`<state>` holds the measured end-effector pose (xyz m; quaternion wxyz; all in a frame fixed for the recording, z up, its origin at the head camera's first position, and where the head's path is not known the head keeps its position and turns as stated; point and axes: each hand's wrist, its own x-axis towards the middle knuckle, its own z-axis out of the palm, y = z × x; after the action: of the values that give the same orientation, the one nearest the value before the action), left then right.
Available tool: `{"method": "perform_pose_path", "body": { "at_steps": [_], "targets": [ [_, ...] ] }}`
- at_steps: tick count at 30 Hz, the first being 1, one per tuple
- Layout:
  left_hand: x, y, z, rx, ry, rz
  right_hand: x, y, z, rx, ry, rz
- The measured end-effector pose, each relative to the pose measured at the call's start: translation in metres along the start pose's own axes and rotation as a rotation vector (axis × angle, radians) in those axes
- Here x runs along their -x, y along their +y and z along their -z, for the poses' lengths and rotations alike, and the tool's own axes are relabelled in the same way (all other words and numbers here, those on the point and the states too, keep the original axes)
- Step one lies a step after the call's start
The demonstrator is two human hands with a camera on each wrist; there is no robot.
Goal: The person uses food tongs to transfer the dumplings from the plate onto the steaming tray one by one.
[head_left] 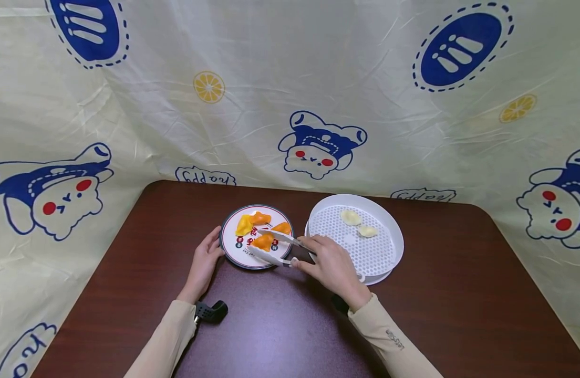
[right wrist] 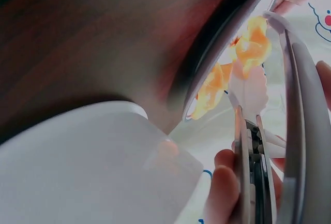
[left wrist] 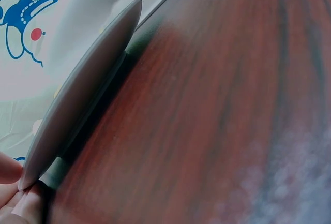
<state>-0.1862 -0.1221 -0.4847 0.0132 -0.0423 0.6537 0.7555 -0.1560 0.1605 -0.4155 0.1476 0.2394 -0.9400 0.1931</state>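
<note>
My left hand (head_left: 206, 260) pinches the left rim of a round white plate (head_left: 232, 249) with a dark blue edge, thumb above and fingers beneath. Several orange and yellow toy-like dumplings lie on it, among them a yellow one (head_left: 244, 226). In my right hand (head_left: 330, 265) I grip white-tipped tongs (head_left: 269, 256) over the plate's right side. Their arms are spread, with an orange dumpling (head_left: 263, 242) between the tips. The right wrist view shows the scalloped tong tip (right wrist: 249, 87) close by the dumplings.
Right of the plate stands a round white perforated steamer tray (head_left: 332, 244), partly behind my right hand. It holds two pale dumplings, one farther back (head_left: 351, 217) and one nearer (head_left: 368, 231). Beneath is a dark brown wooden table (head_left: 451, 294); a printed cloth (head_left: 252, 136) hangs behind.
</note>
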Motion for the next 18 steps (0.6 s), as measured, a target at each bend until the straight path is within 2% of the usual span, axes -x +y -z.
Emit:
{"method": "perform_pose_path", "body": {
  "at_steps": [6, 11, 18],
  "targets": [
    [0.0014, 0.0003, 0.0006, 0.003, 0.003, 0.003, -0.0009, 0.0001, 0.0015, -0.035, 0.004, -0.018],
    [0.0017, -0.0001, 0.0008, -0.006, 0.006, 0.009, 0.0001, -0.0002, 0.0004, -0.022, -0.029, -0.038],
    [0.0014, 0.0015, 0.0006, -0.005, 0.0, 0.005, 0.0052, 0.0014, 0.0068, 0.017, -0.018, -0.034]
  ]
}}
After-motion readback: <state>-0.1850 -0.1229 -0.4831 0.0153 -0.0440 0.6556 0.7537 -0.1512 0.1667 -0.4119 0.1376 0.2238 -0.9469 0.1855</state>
